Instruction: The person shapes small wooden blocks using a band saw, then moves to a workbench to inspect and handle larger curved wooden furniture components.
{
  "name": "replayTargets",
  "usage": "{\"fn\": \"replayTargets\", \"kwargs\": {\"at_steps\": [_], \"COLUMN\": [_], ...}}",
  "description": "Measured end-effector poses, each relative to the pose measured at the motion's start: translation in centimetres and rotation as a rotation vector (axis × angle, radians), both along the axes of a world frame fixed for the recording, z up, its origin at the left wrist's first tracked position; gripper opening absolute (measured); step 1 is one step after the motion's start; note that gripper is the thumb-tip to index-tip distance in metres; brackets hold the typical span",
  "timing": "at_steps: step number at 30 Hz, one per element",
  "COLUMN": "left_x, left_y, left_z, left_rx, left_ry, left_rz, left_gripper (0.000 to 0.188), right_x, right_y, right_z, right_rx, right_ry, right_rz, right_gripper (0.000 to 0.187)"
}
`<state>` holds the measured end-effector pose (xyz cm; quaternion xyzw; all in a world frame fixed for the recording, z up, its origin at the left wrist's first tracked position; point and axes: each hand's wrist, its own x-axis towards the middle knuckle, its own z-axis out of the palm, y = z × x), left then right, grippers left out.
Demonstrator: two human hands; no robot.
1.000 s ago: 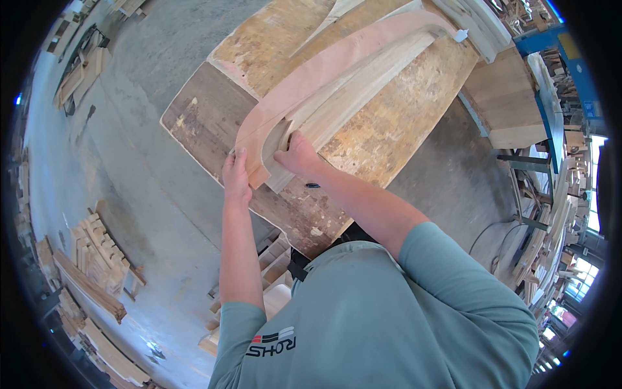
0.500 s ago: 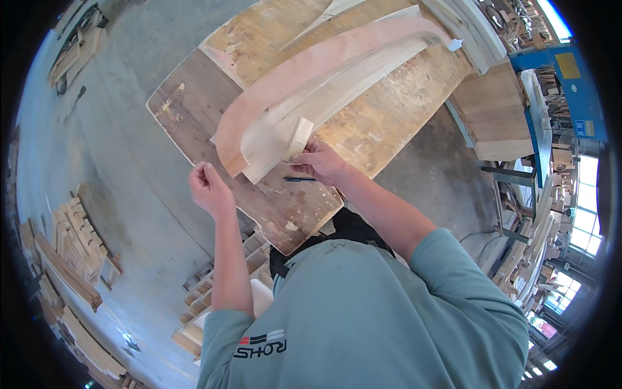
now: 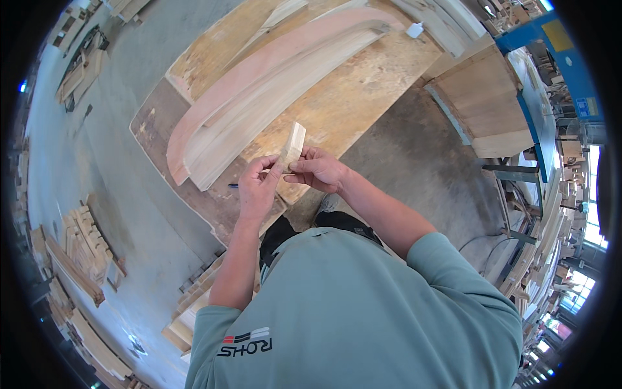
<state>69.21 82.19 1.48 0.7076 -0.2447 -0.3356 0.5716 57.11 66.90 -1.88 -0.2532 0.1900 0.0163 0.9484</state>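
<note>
Between my hands, above the near edge of the worktable [image 3: 363, 91], a short pale wood block [image 3: 295, 141] stands tilted upward. My right hand [image 3: 319, 170] pinches its lower end from the right. From the left, the thumb and fingers of my left hand [image 3: 260, 183] close on the same end. Just beyond lies a long curved pinkish wooden template [image 3: 223, 91], resting over pale boards [image 3: 259, 113]. A dark pen [image 3: 233, 186] lies on the table beside my left hand, partly hidden by it.
A small white bottle [image 3: 414, 30] stands at the table's far right. Further right are a wooden panel [image 3: 479, 97] and a blue machine frame [image 3: 570, 71]. Stacked wood pieces [image 3: 87, 240] sit on the floor at left, and more timber [image 3: 191, 305] lies by my left elbow.
My left hand has come right and taken hold of the block's lower end, which my right hand still grips. The view has shifted, so the table and template appear further left.
</note>
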Motion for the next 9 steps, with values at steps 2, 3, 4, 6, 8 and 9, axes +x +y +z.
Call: {"fn": "replayTargets", "kwargs": {"at_steps": [2, 3, 4, 6, 8, 9], "left_x": [-2.1, -3.0, -4.0, -6.1, -7.6, -8.2], "left_y": [-2.0, -2.8, -3.6, -5.1, -6.4, -7.1], "left_z": [-0.2, -0.4, -0.5, -0.5, -0.3, -0.2], "left_rx": [-0.008, -0.008, 0.007, 0.042, 0.045, 0.045], "left_ry": [0.073, 0.110, 0.129, 0.172, 0.170, 0.171], "left_rz": [0.001, -0.001, 0.011, 0.033, 0.021, 0.016], "left_gripper": [0.028, 0.029, 0.029, 0.030, 0.030, 0.030], "right_x": [-2.5, -3.6, -4.6, -6.5, -7.9, -8.4], "right_y": [-1.9, -2.6, -3.4, -4.7, -5.7, -6.2], "right_z": [1.0, 1.4, 1.8, 2.3, 2.3, 2.2], "right_rx": [-0.061, -0.086, -0.121, -0.186, -0.238, -0.264], "right_ry": [0.015, 0.024, 0.039, 0.075, 0.104, 0.120], "right_rz": [-0.034, -0.053, -0.056, -0.067, -0.072, -0.073], "right_gripper": [0.036, 0.036, 0.037, 0.037, 0.038, 0.039]}}
